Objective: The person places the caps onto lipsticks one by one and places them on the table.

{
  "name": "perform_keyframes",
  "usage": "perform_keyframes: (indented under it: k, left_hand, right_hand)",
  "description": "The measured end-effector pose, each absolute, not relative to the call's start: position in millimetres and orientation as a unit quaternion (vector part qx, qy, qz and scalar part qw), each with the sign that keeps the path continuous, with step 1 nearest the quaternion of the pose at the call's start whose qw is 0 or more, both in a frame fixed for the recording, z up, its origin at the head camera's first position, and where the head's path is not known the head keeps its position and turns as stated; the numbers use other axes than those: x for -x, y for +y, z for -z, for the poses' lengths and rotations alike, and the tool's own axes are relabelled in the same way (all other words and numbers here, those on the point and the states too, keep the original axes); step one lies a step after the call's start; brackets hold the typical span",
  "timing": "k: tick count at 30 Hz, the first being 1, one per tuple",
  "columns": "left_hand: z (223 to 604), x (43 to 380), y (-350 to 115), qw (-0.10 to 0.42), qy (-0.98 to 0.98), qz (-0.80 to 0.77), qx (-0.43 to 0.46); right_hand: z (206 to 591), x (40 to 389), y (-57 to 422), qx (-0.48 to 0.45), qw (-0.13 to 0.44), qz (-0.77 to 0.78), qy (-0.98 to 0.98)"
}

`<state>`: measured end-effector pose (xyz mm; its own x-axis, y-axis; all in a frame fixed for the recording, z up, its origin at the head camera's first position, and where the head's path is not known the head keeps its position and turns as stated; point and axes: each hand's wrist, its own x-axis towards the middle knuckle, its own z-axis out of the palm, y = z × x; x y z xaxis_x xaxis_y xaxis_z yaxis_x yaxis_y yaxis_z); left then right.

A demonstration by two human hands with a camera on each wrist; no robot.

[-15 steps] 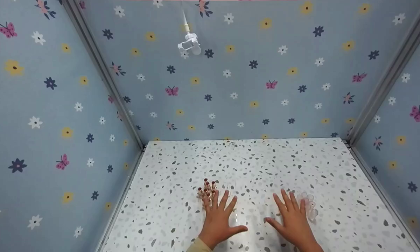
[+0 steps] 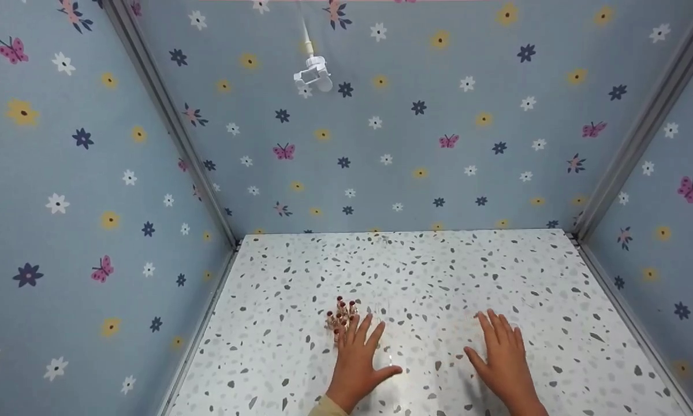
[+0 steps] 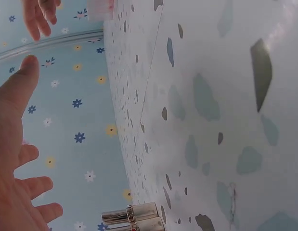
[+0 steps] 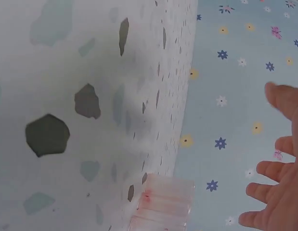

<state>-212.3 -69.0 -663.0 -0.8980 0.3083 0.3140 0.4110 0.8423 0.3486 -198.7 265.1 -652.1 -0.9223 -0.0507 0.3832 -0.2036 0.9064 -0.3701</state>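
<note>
Several small gold tubes with dark red tops, like lipsticks [image 2: 341, 315], stand in a cluster on the speckled tabletop. My left hand [image 2: 355, 370] hovers low with spread fingers, its fingertips overlapping the near side of the cluster in the head view. The left wrist view shows two shiny tubes [image 3: 139, 216] below that hand, its palm holding nothing. Over to the right, my right hand [image 2: 505, 367] is also spread and holds nothing. Below its fingers in the right wrist view lies a clear plastic piece with sections and pinkish smears [image 4: 163, 204]; the head view barely shows it.
The white speckled table [image 2: 416, 266] is enclosed by blue flower-patterned walls [image 2: 381, 144] with grey metal corner posts [image 2: 173, 121]. A white clip-like bracket [image 2: 313, 74] hangs by the back wall, well above the table.
My right hand has shifted right, and the clear plastic piece no longer shows plainly beside it in the head view. The left hand has moved slightly left; the tubes stay put.
</note>
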Motion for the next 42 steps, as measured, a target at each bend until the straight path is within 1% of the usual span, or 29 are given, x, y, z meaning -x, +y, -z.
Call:
perform_keyframes:
  k: [4, 7, 13, 17, 26, 32, 35, 42]
  left_hand:
    - [661.4, 219.1, -76.8, 0.152, -0.946, 0.228, 0.172]
    - [658.0, 225.0, -83.9, 0.173, -0.941, 0.243, 0.159]
    - [654.9, 232.5, -97.2, 0.218, -0.929, 0.268, 0.133]
    - [658.0, 234.5, -105.7, 0.232, -0.926, 0.276, 0.109]
    - [668.7, 238.4, -123.8, 0.197, -0.928, 0.31, 0.056]
    - [681.8, 242.9, -134.5, 0.186, -0.926, 0.327, 0.019]
    - [689.5, 244.6, -137.0, 0.174, -0.927, 0.333, 0.002]
    - [703.4, 244.1, -137.7, 0.152, -0.923, 0.352, -0.02]
  right_hand:
    - [651.7, 202.8, 273.2, -0.06, 0.22, -0.215, -0.949]
    - [651.2, 205.3, 280.3, -0.053, 0.231, -0.224, -0.945]
    - [651.7, 205.9, 293.4, -0.026, 0.229, -0.248, -0.941]
    - [654.5, 206.1, 301.8, -0.011, 0.222, -0.26, -0.939]
    - [659.8, 202.9, 319.5, 0.047, 0.162, -0.272, -0.948]
    - [661.9, 202.5, 327.3, 0.095, 0.08, -0.29, -0.949]
    - [663.8, 202.8, 331.3, 0.106, 0.049, -0.294, -0.949]
    - [668.6, 206.5, 338.3, 0.139, 0.007, -0.292, -0.946]
